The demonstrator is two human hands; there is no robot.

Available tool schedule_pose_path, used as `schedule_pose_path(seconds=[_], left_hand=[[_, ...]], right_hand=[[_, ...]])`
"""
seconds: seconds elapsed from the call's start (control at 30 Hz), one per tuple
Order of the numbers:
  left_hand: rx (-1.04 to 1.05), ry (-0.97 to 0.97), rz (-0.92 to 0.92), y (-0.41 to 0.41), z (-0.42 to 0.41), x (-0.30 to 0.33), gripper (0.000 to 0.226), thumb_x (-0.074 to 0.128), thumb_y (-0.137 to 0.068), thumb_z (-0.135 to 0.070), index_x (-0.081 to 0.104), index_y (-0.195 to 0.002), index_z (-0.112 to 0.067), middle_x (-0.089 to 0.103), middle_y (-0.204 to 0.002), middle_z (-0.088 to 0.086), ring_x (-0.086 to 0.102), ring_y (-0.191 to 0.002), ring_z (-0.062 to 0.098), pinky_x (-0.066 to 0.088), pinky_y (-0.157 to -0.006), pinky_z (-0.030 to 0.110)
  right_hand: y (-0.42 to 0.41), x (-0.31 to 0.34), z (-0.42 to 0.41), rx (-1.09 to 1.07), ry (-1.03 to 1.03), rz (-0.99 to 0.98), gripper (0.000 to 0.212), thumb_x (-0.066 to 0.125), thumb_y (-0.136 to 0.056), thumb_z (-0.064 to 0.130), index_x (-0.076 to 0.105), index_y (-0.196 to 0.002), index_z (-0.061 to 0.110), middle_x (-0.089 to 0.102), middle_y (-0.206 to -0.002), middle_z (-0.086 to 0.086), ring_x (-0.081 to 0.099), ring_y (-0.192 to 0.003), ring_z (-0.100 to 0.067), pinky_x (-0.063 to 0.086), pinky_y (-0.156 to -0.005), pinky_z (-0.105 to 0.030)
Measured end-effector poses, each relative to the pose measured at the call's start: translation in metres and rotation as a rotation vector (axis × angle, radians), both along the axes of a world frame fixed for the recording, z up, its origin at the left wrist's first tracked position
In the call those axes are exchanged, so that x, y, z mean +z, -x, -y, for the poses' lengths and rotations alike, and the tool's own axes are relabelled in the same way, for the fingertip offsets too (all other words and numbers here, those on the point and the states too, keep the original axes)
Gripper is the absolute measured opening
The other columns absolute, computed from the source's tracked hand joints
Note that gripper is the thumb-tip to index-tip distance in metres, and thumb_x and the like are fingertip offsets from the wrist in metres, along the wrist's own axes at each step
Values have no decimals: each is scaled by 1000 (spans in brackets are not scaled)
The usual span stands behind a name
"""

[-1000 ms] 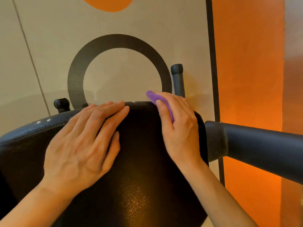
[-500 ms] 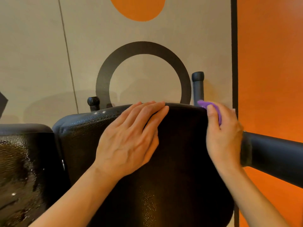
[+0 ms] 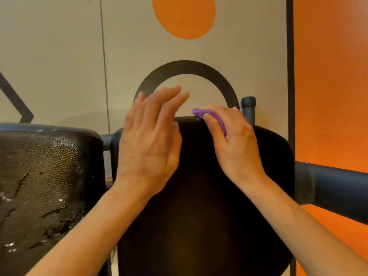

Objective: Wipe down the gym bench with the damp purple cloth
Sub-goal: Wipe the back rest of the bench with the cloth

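Observation:
The dark padded bench pad [image 3: 209, 206] fills the lower middle of the view. My right hand [image 3: 235, 144] presses the bunched purple cloth [image 3: 207, 114] against the pad's far top edge; only a strip of cloth shows past my fingers. My left hand [image 3: 151, 136] is flat with fingers straight, slightly blurred, over the pad's upper left corner; its fingertips reach beyond the top edge. It holds nothing.
A second black pad [image 3: 45, 186] with a wet, shiny, pebbled surface sits at the left. A thick black foam roller [image 3: 334, 192] sticks out at the right. A black post [image 3: 249, 110] stands behind the pad. The wall behind is beige with orange and black shapes.
My right hand with the cloth has slid left along the pad's top edge, from the right corner towards the middle. My left hand has lifted and moved further up. The view has shifted left.

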State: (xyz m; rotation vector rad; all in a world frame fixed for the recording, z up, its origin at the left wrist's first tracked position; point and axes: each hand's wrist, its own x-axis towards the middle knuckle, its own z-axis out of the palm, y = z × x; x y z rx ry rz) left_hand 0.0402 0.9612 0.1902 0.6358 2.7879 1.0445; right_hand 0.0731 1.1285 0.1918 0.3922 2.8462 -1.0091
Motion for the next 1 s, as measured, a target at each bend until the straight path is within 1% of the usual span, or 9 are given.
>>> schedule_pose_path(seconds=[0.1, 0.2, 0.3, 0.37, 0.47, 0.6, 0.67, 0.83, 1.0], left_hand=[[218, 90, 43, 2, 30, -10, 42, 38, -100, -17, 44, -140, -8, 44, -144, 11, 41, -132, 25, 30, -115, 47], [252, 51, 100, -4, 28, -20, 39, 36, -102, -21, 44, -138, -8, 43, -141, 9, 44, -125, 22, 38, -104, 32], [350, -60, 146, -6, 24, -24, 35, 36, -102, -18, 45, -134, -7, 46, -135, 9, 47, -122, 19, 32, -97, 6], [362, -58, 153, -6, 27, -26, 33, 36, -101, -15, 47, -132, -7, 48, -133, 9, 47, -119, 16, 27, -91, -2], [350, -46, 142, -5, 27, -26, 32, 35, -100, -15, 49, -128, -7, 49, -131, 8, 43, -115, 7, 28, -88, -3], [341, -52, 147, -4, 27, -26, 32, 33, -100, -16, 52, -124, -6, 53, -127, 7, 48, -113, 11, 29, -88, -2], [346, -65, 152, -3, 27, -26, 30, 33, -99, -16, 53, -120, -6, 55, -125, 7, 48, -109, 9, 31, -87, -2], [346, -52, 169, -3, 27, -27, 27, 33, -99, -17, 53, -115, -7, 54, -125, 5, 44, -106, 3, 33, -81, -2], [319, -61, 164, -2, 28, -28, 26, 32, -100, -19, 52, -115, -11, 55, -126, 2, 50, -106, 9, 36, -75, 7]], right_hand=[[-10, 3, -26, 6, 43, 53, 24, 43, -101, 30, 60, -117, 31, 60, -107, 24, 53, -108, 6, 32, -107, -17], [-28, 5, -55, -291, -27, 138, 28, 40, -102, 33, 62, -118, 27, 64, -105, 8, 56, -107, -10, 41, -90, -13], [-10, -3, -14, -322, -104, 78, 29, 38, -102, 32, 67, -104, 27, 64, -100, 12, 54, -104, -8, 39, -104, -30], [2, -6, 18, -183, -104, 27, 27, 39, -102, 30, 66, -102, 27, 64, -99, 14, 54, -102, -4, 26, -112, -21], [-2, -1, -1, 19, -22, 56, 28, 40, -101, 32, 63, -115, 24, 64, -108, 10, 55, -106, -4, 29, -103, -11], [-17, 6, -46, -308, -76, 151, 26, 38, -102, 31, 63, -108, 28, 63, -97, 6, 57, -100, -14, 36, -79, -2], [-9, 2, -14, -310, -124, 103, 28, 37, -103, 31, 65, -107, 27, 63, -99, 10, 55, -101, -11, 37, -90, -10], [8, 2, 44, 110, -15, 0, 31, 42, -100, 31, 62, -121, 19, 63, -121, 10, 53, -117, -1, 23, -117, -27], [-14, 8, -15, -273, -86, 54, 31, 40, -100, 36, 62, -119, 25, 62, -110, 14, 55, -109, -2, 30, -115, -43]])
